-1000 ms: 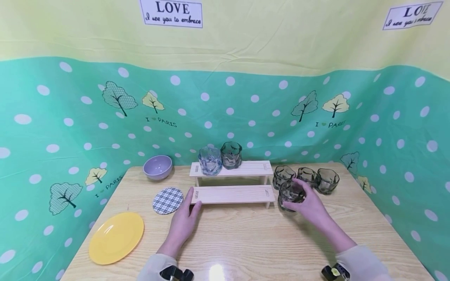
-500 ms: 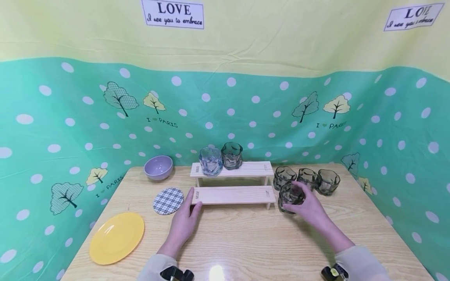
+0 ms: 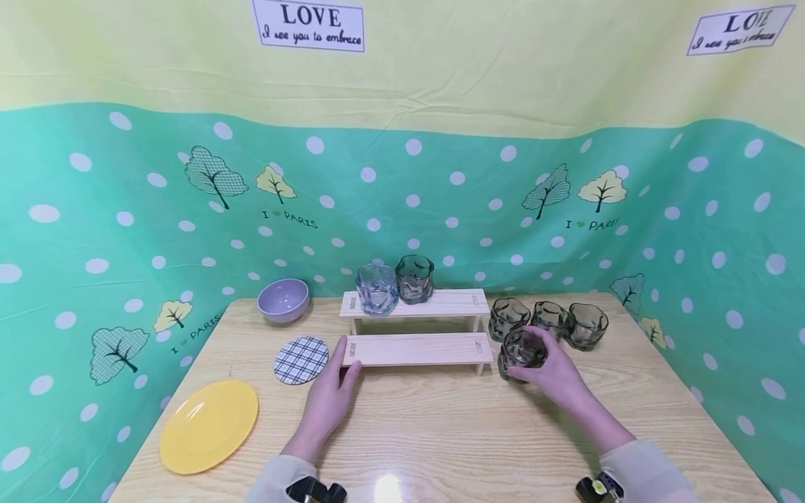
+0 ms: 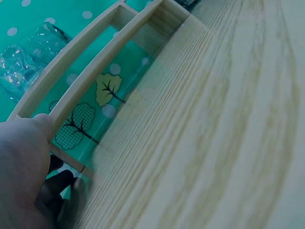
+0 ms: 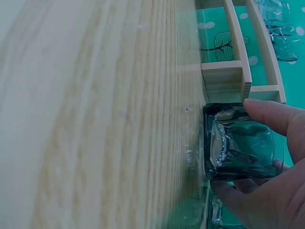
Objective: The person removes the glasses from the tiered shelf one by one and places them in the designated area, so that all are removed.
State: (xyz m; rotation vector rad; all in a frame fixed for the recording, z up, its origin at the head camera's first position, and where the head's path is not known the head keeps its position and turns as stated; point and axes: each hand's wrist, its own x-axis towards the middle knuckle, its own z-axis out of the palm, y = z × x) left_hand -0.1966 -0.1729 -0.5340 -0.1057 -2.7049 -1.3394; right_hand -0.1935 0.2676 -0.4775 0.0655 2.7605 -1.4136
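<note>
grey glass (image 3: 518, 351) in hand (image 3: 557, 368), beside shelf edge (image 3: 486, 348)

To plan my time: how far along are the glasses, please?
A blue glass and a grey glass on the upper shelf look done. In hand: a dark glass, gripped by the right hand; the left hand touches the lower shelf. Probably left: three glasses behind, on the table.

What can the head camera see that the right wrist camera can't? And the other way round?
Only the head view shows the yellow plate, the purple bowl, the checked coaster and the left hand at the end of the wooden shelf.

Only the right wrist view shows the broad, flat face of the shelf's end leg, seen from low down.

Both show the right hand holding a dark glass, the shelf, and the table.
</note>
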